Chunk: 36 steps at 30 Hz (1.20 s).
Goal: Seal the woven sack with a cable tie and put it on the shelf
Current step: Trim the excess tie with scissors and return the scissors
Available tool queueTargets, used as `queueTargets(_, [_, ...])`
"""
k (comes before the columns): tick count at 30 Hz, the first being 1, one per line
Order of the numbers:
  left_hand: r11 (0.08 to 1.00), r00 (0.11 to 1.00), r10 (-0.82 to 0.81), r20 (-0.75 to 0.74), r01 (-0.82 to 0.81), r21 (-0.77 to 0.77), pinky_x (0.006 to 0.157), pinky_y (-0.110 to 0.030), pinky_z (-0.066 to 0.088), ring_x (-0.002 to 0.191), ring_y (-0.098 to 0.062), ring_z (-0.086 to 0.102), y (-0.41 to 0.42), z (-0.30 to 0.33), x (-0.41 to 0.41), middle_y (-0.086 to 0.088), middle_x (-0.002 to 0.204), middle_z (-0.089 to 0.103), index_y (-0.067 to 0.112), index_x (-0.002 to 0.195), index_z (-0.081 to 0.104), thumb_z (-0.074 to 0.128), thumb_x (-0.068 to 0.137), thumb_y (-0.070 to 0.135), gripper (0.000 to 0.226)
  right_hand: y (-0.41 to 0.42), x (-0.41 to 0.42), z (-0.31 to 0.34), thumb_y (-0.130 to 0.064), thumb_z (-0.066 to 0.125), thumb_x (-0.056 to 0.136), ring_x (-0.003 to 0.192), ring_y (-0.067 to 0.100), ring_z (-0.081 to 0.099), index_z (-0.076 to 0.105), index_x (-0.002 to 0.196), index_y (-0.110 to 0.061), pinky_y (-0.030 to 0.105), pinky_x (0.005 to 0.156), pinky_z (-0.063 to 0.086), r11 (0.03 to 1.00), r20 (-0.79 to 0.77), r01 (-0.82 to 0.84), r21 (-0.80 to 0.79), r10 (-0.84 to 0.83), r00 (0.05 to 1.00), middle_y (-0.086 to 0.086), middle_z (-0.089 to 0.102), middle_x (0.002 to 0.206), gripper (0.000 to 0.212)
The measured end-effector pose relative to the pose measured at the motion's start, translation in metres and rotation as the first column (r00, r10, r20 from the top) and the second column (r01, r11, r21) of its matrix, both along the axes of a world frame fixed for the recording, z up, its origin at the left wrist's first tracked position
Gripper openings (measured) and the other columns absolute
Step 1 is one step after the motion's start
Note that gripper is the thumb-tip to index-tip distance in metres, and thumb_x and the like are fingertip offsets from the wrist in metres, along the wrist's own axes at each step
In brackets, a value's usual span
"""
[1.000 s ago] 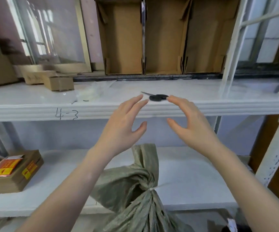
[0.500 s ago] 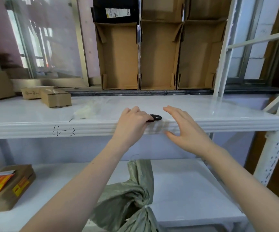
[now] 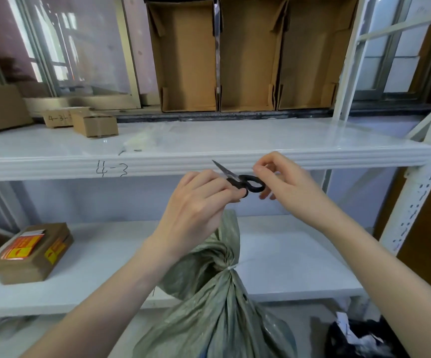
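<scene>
Bare forearms and hands (image 3: 196,202), no sleeves.

Your left hand (image 3: 196,202) is raised at the centre, back toward you, its fingers (image 3: 232,192) curled and pinching the scissors (image 3: 245,180) by the near handle loop. Your left forearm runs down toward 7 o'clock. Your right hand (image 3: 289,184) sits just beside it at 3 o'clock, fingers bent, thumb and forefinger nearly meeting at the far loop; whether they touch it is unclear. Your right forearm runs down toward 5 o'clock.
</scene>
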<state>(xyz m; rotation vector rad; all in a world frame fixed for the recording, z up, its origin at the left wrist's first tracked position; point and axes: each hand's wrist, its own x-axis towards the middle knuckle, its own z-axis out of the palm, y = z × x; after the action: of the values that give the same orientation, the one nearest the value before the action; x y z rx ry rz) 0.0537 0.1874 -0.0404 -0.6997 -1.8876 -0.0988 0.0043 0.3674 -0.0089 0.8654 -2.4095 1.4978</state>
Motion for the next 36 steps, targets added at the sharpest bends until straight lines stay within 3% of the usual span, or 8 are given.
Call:
queueTargets(5, [0.999,0.999,0.003,0.041,0.000,-0.053,0.066,-0.024,0.024,0.078,-0.017,0.048,0.006,-0.026,0.016,0.003,0.085,0.073,0.010,0.088,0.075,0.066,0.070,-0.015,0.032,0.002,0.015,-0.022,-0.045,0.050,0.089,0.061,0.016,0.064,0.060,0.095,-0.008,0.028,0.065,0.048,0.983,0.363,-0.112,0.144,0.053,0.930,0.007,0.074,0.078,0.038])
queueTargets(10, [0.998,0.987,-0.041,0.152,0.049,-0.049,0.067,-0.025,0.028,0.082,-0.015,0.050,0.007,-0.058,0.015,0.005,0.089,0.071,0.015,0.095,0.074,0.071,0.079,0.004,0.020,0.004,0.016,-0.057,-0.029,0.055,0.090,0.064,0.018,0.065,0.067,0.089,-0.007,0.029,0.071,0.048,0.983,0.465,-0.148,-0.109,0.182,0.866,0.002,0.069,0.072,0.025])
queueTargets(15, [0.965,0.897,-0.008,0.442,-0.108,0.238,0.074,-0.026,0.039,0.085,-0.012,0.051,0.006,-0.095,0.013,0.007,0.095,0.056,0.025,0.107,0.055,0.061,0.082,0.051,0.036,0.004,0.015,-0.096,-0.017,0.052,0.092,0.075,0.024,0.062,0.064,0.098,0.001,0.029,0.072,0.050,0.971,0.426,-0.125,-0.205,0.203,0.882,0.019,0.068,0.088,0.022])
queueTargets(20, [0.748,0.719,-0.259,0.645,-0.274,0.605,0.064,-0.007,0.038,0.070,-0.005,0.054,0.022,-0.115,0.011,0.008,0.082,0.066,0.025,0.105,0.069,0.063,0.088,0.028,0.018,-0.001,0.015,-0.131,-0.007,0.054,0.090,0.079,0.028,0.055,0.060,0.091,0.011,0.054,0.084,0.048,0.963,0.355,-0.047,-0.267,0.143,0.924,0.046,0.056,0.094,0.019])
queueTargets(24, [0.648,0.657,-0.388,0.647,-0.304,0.698,0.071,-0.020,0.049,0.074,-0.012,0.066,0.036,-0.120,0.004,-0.003,0.087,0.065,0.030,0.081,0.070,0.060,0.088,0.037,0.014,-0.009,0.012,-0.155,-0.022,0.063,0.082,0.073,0.033,0.059,0.062,0.081,0.002,0.054,0.077,0.047,0.972,0.258,-0.006,-0.236,0.069,0.964,0.032,0.064,0.081,0.024])
queueTargets(28, [0.573,0.639,-0.414,0.648,-0.370,0.731,0.076,-0.023,0.047,0.080,-0.010,0.062,0.045,-0.124,-0.002,-0.005,0.093,0.066,0.029,0.084,0.073,0.061,0.081,0.049,0.023,-0.014,0.006,-0.168,-0.018,0.065,0.082,0.070,0.026,0.052,0.058,0.075,-0.006,0.040,0.068,0.044,0.967,0.196,0.030,-0.254,0.021,0.980,0.013,0.060,0.071,0.015])
queueTargets(30, [0.520,0.655,-0.428,0.623,-0.385,0.763,0.075,-0.027,0.046,0.080,-0.012,0.062,0.047,-0.126,-0.004,-0.002,0.086,0.068,0.026,0.080,0.074,0.061,0.082,0.050,0.027,-0.018,0.007,-0.173,-0.017,0.065,0.083,0.070,0.013,0.050,0.058,0.078,-0.007,0.033,0.069,0.041,0.965,0.175,0.049,-0.256,-0.004,0.985,0.003,0.060,0.073,0.013])
queueTargets(36, [0.393,0.614,-0.590,0.524,-0.349,0.851,0.082,-0.036,0.053,0.084,-0.016,0.068,0.041,-0.125,-0.012,-0.011,0.086,0.075,0.015,0.083,0.076,0.061,0.090,0.036,0.027,-0.013,0.005,-0.169,-0.035,0.065,0.075,0.088,0.014,0.062,0.058,0.087,-0.021,0.036,0.083,0.045,0.976,0.224,-0.050,-0.214,0.099,0.970,-0.001,0.068,0.089,0.020])
